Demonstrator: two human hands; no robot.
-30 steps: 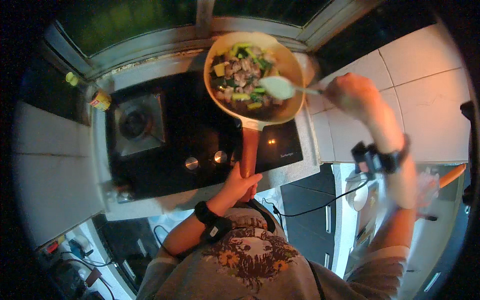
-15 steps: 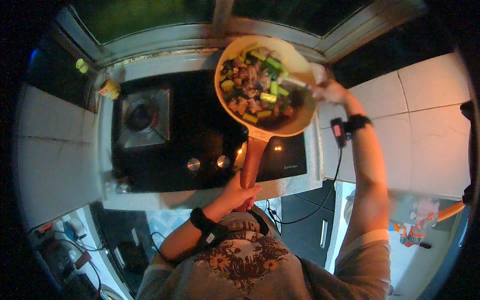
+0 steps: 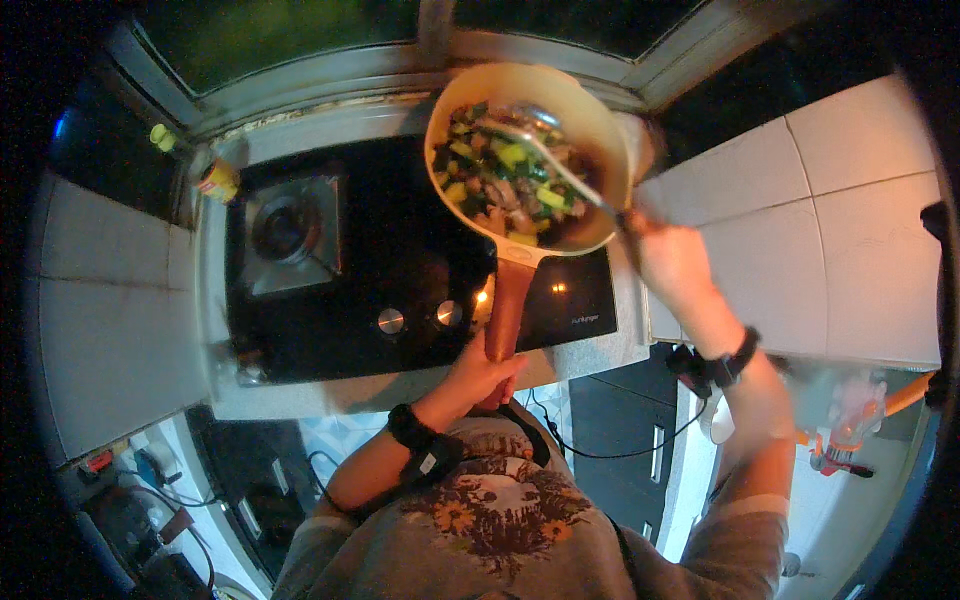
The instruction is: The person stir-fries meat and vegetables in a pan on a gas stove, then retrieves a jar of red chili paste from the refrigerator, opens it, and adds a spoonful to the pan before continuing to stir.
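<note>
A cream frying pan (image 3: 610, 150) with a brown handle (image 3: 511, 300) sits over the right side of the black gas hob. My left hand (image 3: 485, 372) is wrapped round the lower end of that handle. Pieces of meat and chopped green vegetables (image 3: 510, 180) fill the pan. My right hand (image 3: 675, 262) grips a spatula (image 3: 570, 178) by its dark handle, to the right of the pan. The spatula's pale shaft slants up and left over the food. Motion blurs its head, and I cannot make out its exact shape.
On the left of the hob (image 3: 390, 250) is a second burner (image 3: 287, 232). A yellow jar (image 3: 219, 182) stands at the back left corner. Two knobs (image 3: 449, 313) lie near the front edge. White tiled walls (image 3: 750, 190) flank the hob, and a window frame (image 3: 330, 75) runs behind it.
My right hand has moved down toward me, and the spatula now slants across the pan. The food has shifted. My left hand keeps its hold on the handle.
</note>
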